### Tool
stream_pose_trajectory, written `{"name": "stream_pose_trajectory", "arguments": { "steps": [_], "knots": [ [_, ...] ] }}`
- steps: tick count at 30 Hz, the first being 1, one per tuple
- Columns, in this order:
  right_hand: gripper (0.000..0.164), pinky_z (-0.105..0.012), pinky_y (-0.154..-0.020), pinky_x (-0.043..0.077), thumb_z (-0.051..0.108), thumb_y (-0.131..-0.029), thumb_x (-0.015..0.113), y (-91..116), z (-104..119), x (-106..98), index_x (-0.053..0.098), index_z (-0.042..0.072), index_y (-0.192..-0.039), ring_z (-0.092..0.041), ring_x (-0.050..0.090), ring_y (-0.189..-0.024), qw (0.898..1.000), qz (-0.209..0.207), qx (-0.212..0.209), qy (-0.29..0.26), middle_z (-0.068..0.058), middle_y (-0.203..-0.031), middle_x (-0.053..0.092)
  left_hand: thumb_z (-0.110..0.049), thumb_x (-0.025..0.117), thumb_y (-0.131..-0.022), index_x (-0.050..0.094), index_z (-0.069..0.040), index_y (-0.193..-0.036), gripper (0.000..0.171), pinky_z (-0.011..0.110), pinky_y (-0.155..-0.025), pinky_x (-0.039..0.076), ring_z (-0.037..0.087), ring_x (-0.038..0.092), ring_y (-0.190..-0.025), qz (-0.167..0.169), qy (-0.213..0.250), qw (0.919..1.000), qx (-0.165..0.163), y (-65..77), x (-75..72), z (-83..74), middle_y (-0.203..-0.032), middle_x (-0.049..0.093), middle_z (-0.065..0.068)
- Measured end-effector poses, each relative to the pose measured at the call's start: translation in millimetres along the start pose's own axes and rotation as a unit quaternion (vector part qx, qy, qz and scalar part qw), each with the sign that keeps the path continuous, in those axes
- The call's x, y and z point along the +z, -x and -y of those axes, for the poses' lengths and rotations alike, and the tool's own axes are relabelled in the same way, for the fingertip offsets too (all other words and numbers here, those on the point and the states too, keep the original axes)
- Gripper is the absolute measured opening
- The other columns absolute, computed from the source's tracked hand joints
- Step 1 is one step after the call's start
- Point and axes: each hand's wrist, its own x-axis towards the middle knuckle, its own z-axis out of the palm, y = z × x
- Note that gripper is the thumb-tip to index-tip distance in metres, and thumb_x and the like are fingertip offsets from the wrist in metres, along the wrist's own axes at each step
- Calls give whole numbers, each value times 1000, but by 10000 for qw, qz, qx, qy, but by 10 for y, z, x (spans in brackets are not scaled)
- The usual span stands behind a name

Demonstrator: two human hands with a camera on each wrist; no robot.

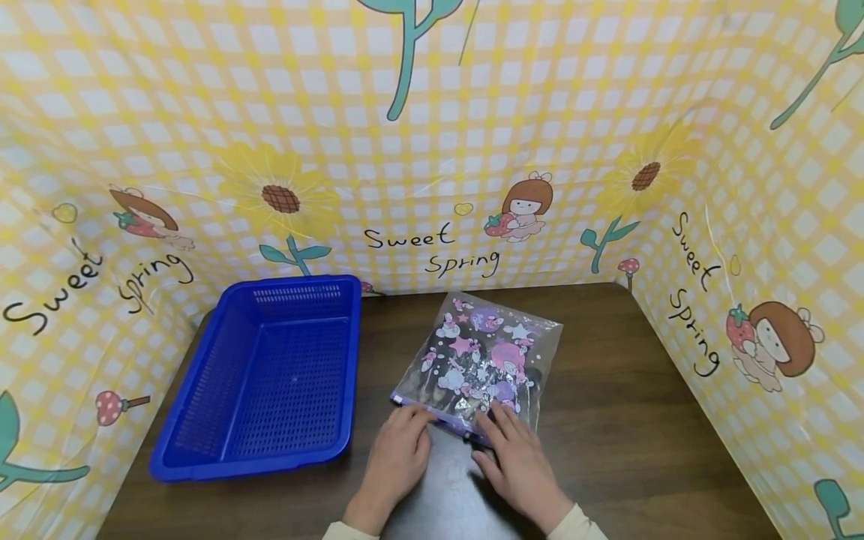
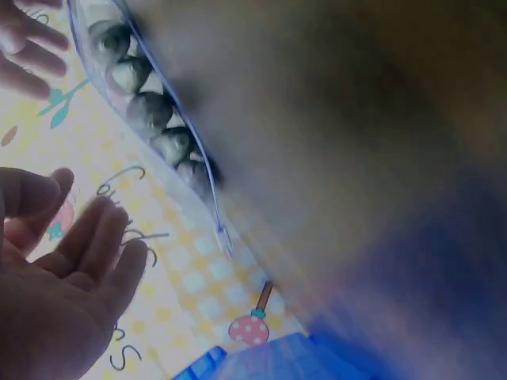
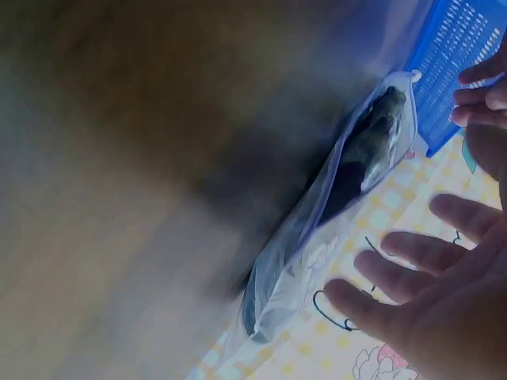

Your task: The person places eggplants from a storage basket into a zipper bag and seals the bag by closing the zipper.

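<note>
A clear plastic zip bag printed with pink, purple and white cartoon figures lies on the table, its purple zip edge facing me. Several dark rounded items show inside through the plastic; their kind is unclear. My left hand is at the left part of the zip edge, fingers loosely bent and holding nothing. Over the right part of that edge, my right hand has its fingers spread. In the wrist views both hands look relaxed and apart from the bag; contact is hard to tell from the head view.
A blue plastic basket with perforated walls stands to the left of the bag on the dark wooden table. Yellow checked cloth with printed flowers and figures rises behind and at both sides.
</note>
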Motion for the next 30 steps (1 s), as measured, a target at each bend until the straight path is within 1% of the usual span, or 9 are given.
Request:
{"name": "stream_pose_trajectory", "arguments": {
  "steps": [2,4,8,10,12,14,16,21,30],
  "knots": [
    [73,-68,-102,36,44,-89,73,-22,-10,-13,49,9,-149,-48,40,-136,9998,29,189,112,-26,-151,42,-7,72,-85,72,-10,-113,28,51,-90,49,34,60,-112,13,-74,10000,-14,-3,-28,27,-122,65,14],
    [85,-70,-103,32,53,-87,73,-37,-12,-27,40,11,-155,-49,32,-141,9986,203,444,198,-27,-157,33,-13,76,-87,68,-9,-124,38,56,-97,46,39,55,-121,117,-110,9998,-79,-3,-57,46,-133,59,20],
    [99,-73,-106,25,63,-85,70,-53,2,-61,29,14,-160,-50,19,-146,9940,590,877,266,-28,-162,16,-31,78,-89,52,-12,-146,65,60,-107,36,44,37,-139,700,-235,9970,-242,4,-136,52,-153,38,26],
    [103,-73,-107,22,65,-84,70,-59,21,-80,25,13,-161,-50,15,-147,9932,625,956,226,-30,-162,11,-41,77,-89,40,-12,-155,82,61,-111,30,44,23,-147,1155,-364,9919,-377,13,-194,40,-161,22,27],
    [109,-73,-107,21,67,-81,71,-67,39,-102,22,13,-162,-51,14,-147,9933,602,958,252,-31,-162,8,-51,75,-87,27,-15,-161,96,60,-115,22,43,8,-150,1633,-522,9837,-543,26,-253,24,-164,6,27],
    [113,-73,-107,21,68,-79,72,-72,53,-122,19,13,-162,-52,14,-146,9936,561,924,314,-32,-162,5,-57,73,-85,19,-16,-163,103,60,-116,17,41,-2,-151,2005,-639,9752,-681,40,-306,6,-164,-2,26],
    [117,-74,-107,22,70,-77,73,-73,62,-144,17,13,-163,-53,15,-146,9938,525,889,407,-33,-162,5,-61,71,-85,17,-17,-163,105,60,-117,14,40,-7,-151,2234,-720,9688,-792,56,-338,-8,-165,-5,25],
    [119,-76,-104,24,71,-74,74,-79,85,-189,19,14,-162,-53,17,-145,9936,494,852,556,-34,-161,8,-64,69,-85,16,-17,-163,106,60,-117,10,39,-10,-151,2345,-773,9650,-882,74,-372,-28,-165,-8,24],
    [118,-76,-105,21,71,-74,75,-89,99,-191,20,14,-162,-52,15,-146,9920,615,974,517,-31,-163,5,-65,69,-84,9,-20,-164,110,60,-117,7,37,-13,-150,2423,-681,9623,-1029,64,-366,-30,-165,-12,21]
  ]
}}
